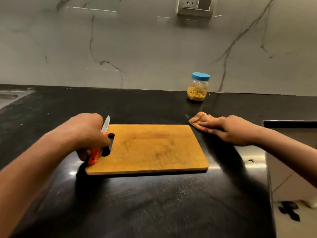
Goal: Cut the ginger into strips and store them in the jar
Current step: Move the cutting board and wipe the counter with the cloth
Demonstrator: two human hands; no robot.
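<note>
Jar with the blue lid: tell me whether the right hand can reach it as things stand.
Probably yes. The right hand lies flat on the cloth, and only bare counter shows between it and the jar. The left hand holds the knife.

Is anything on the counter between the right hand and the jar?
Nothing visible. The right hand rests flat on a cloth, and only bare black counter lies between it and the jar behind. The jar's blue lid is on.
</note>
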